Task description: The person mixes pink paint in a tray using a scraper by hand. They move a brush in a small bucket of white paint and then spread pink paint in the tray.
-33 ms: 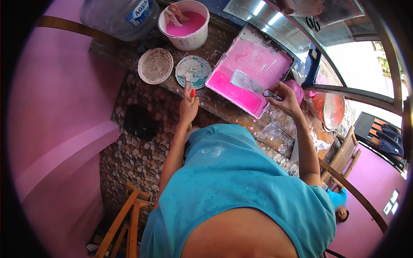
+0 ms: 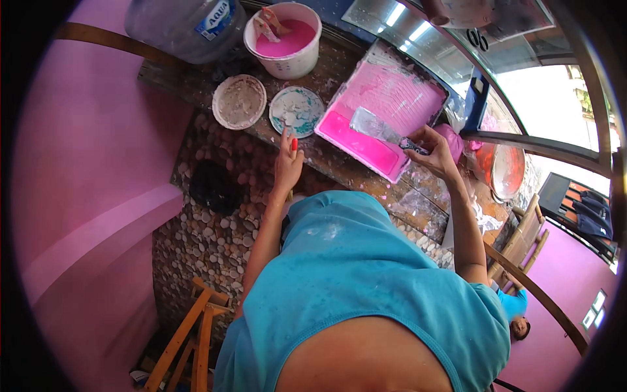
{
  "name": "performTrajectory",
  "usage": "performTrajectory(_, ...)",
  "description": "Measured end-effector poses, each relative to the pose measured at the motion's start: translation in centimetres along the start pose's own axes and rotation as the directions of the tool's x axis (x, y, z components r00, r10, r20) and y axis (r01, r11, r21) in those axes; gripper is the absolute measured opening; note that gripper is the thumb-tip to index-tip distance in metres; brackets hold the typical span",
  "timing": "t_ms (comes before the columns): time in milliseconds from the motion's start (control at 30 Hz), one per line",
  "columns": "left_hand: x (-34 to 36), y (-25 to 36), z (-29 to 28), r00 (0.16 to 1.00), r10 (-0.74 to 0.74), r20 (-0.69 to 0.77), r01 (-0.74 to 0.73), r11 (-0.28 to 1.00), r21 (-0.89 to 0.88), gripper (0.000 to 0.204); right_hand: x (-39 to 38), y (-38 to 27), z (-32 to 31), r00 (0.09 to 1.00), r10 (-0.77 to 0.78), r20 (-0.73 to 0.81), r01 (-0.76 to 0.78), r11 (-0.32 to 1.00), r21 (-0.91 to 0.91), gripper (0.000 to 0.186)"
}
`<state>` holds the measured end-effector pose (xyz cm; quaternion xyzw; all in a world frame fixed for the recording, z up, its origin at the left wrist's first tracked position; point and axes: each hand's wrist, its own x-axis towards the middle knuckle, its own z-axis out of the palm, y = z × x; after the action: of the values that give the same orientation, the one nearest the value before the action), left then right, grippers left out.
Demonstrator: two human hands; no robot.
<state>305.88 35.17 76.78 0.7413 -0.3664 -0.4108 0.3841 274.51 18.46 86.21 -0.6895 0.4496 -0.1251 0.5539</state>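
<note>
My right hand (image 2: 432,149) grips the dark, paint-spotted handle of a putty knife (image 2: 373,124). Its wide, whitish blade is over a paint tray (image 2: 392,171) with bright pink paint in its well and a paler pink ribbed slope. My left hand (image 2: 287,166) is closed around a slim tool with a red end (image 2: 294,145); most of it is hidden by the fingers, so its kind cannot be told. The fingertips are at the near rim of a round dish (image 2: 297,111) of white paste with teal smears. Beside it is a dish of greyish paste (image 2: 239,102).
A white bucket (image 2: 297,65) of pink paint and a large clear water bottle (image 2: 179,39) stand at the back of the wooden bench (image 2: 336,163). An orange bucket (image 2: 499,171) is on the right. A wooden stool (image 2: 189,340) stands lower left. Another person (image 2: 513,304) is at far right.
</note>
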Motion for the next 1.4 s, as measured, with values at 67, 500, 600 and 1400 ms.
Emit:
performTrajectory(67,-0.2,-0.6,-0.2,0.998,0.057,-0.035,-0.057,0.998,0.007,0.07,0.8,-0.4,0.9,0.997,-0.071,-0.007,0.071,0.996,0.061,0.027)
performTrajectory(500,-0.6,-3.0,-3.2,0.986,-0.044,-0.158,0.047,0.999,0.012,0.073,8.7,-2.1,9.3,0.998,-0.051,-0.039,0.037,0.951,-0.307,0.032)
performTrajectory(600,-0.8,-4.1,-3.7,0.98,-0.02,-0.196,0.034,0.997,0.069,0.073,12.7,-0.8,15.5,0.989,-0.143,0.024,0.145,0.983,-0.11,0.037)
performTrajectory(1400,1.2,-3.4,-3.4,0.988,-0.141,0.063,0.146,0.987,-0.072,0.07,10.7,-0.3,24.1,0.86,-0.505,-0.068,0.434,0.796,-0.422,0.067)
